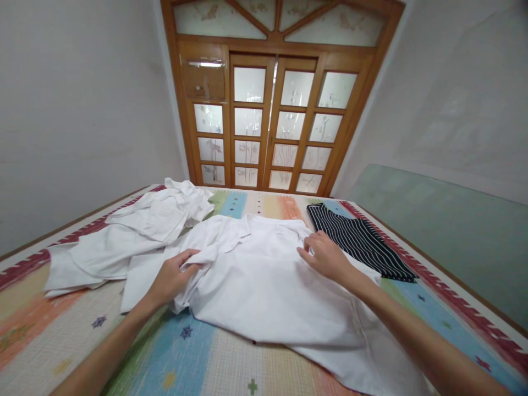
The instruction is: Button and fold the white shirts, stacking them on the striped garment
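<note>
A white shirt (264,280) lies spread over the patterned bed cover, its collar towards the far side. My left hand (175,278) pinches the shirt's cloth at its left side, with thumb and fingers closed over a fold. On the right, my right hand (324,254) has its fingers curled at the shirt's upper right part near the collar, and a bit of white cloth sits at its fingertips. Part of the shirt's right side is hidden under my right forearm.
A loose heap of white clothes (144,225) lies to the left, touching the shirt. Folded black-and-white striped clothing (363,239) rests on the right. The striped bed cover (177,357) lies beneath everything. Beyond stand wooden doors with glass panes (270,121); walls flank both sides.
</note>
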Motion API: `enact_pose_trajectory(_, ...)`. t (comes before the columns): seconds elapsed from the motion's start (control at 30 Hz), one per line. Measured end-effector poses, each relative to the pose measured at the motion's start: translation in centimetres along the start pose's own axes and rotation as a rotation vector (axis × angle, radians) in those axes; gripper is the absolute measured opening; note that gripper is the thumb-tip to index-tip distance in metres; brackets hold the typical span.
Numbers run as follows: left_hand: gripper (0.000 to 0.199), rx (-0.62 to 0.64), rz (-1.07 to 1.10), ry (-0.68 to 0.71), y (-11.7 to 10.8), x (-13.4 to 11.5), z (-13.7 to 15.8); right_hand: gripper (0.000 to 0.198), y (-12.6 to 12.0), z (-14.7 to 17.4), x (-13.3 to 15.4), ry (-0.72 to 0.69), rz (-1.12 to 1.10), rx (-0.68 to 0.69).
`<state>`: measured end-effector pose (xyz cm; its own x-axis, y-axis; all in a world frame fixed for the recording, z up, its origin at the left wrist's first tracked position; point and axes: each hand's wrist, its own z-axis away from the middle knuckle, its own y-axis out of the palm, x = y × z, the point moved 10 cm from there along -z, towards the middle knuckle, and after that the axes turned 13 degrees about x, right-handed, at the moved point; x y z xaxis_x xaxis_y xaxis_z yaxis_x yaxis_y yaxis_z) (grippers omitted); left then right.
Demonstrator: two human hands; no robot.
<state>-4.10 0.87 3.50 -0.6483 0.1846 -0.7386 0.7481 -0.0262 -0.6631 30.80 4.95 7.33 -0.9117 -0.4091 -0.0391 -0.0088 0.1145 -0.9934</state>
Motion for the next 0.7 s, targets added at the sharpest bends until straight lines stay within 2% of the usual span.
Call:
enact_pose_trajectory(0.07, 0.038, -0.073, -0.006, 0.004, -0.4, 0.6, 0.3, 0.025, 2.5, -3.2, 2.5, -0.113, -0.059, 0.103)
enact_pose_trajectory(0.17, 0.036, -0.152, 0.000, 0.003, -1.2, 1.6, 0.8, 0.037, 6.6, -7.7, 5.1, -0.181, -0.119, 0.261)
enact_pose_trajectory(0.3, 0.035, -0.243, 0.018, -0.048, -2.6, 2.6, 1.7, 0.050, 10.3, -12.8, 7.3, -0.186, -0.149, 0.356)
enact_pose_trajectory(0.47, 0.033, -0.298, 0.067, -0.115, -4.1, 3.3, 2.6, 0.059, 13.6, -17.0, 6.1, 0.042, -0.220, 0.454)
enact_pose_trajectory(0.6, 0.036, -0.329, 0.123, -0.153, -4.9, 4.1, 2.8, 0.057, 14.7, -19.2, 4.7, 0.075, -0.215, 0.479)
enact_pose_trajectory(0.7, 0.041, -0.299, 0.195, -0.169, -4.7, 4.5, 2.5, 0.056, 15.1, -20.5, 3.5, 0.087, -0.216, 0.483)
